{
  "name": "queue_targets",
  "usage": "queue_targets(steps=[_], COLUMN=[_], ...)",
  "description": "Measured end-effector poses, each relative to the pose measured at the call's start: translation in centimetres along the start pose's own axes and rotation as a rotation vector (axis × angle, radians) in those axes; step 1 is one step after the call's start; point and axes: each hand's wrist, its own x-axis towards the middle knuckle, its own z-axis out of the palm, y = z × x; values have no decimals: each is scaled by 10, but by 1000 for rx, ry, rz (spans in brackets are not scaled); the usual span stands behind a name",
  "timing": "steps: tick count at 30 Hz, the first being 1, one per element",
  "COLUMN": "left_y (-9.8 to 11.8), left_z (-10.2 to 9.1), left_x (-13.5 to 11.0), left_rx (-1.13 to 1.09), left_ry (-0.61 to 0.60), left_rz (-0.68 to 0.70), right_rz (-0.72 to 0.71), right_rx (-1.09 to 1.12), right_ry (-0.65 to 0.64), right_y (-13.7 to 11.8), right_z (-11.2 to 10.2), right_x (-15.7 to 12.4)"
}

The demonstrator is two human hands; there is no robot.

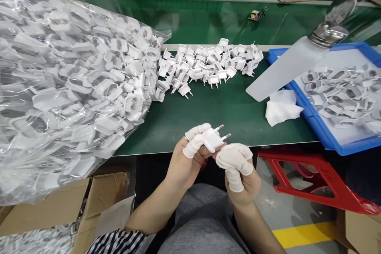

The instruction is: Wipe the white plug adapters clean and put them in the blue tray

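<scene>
My left hand (190, 158) grips a white two-pin plug housing (212, 139) between finger and thumb, both in white finger cots. Its two metal pins point up and to the right. Close beside it, my right hand (238, 168) is closed, its fingers curled together in white finger cots. White material bunches at those fingertips, and I cannot make out whether it is a cloth or only the cots. Both hands are just off the near edge of the green table (226, 115). Beyond them lies a heap of similar white plug housings (208, 63).
A large clear bag of plug housings (74, 75) fills the left. At the right are a white dispenser bottle (288, 67), a folded white cloth (282, 111) and a blue tray (324, 131) holding more housings. A red stool (321, 178) and a cardboard box (104, 194) stand below.
</scene>
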Motion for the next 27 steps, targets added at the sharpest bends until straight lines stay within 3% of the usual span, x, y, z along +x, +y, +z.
queue_targets(steps=[7, 12, 19, 27], left_y=[-11, -11, -6, -6], left_z=[-5, -4, 4, 4], left_x=[0, -2, -4, -7], left_rx=[116, 159, 119, 194], left_ry=[25, -14, 68, 15], left_rz=[130, 64, 15, 67], right_rz=[-35, -103, -153, -104], right_rx=[-189, -96, -114, -64], right_ry=[-38, -73, -78, -1], right_y=[-1, -1, 0, 3], right_z=[3, 3, -4, -3], right_x=[6, 10, 5, -7])
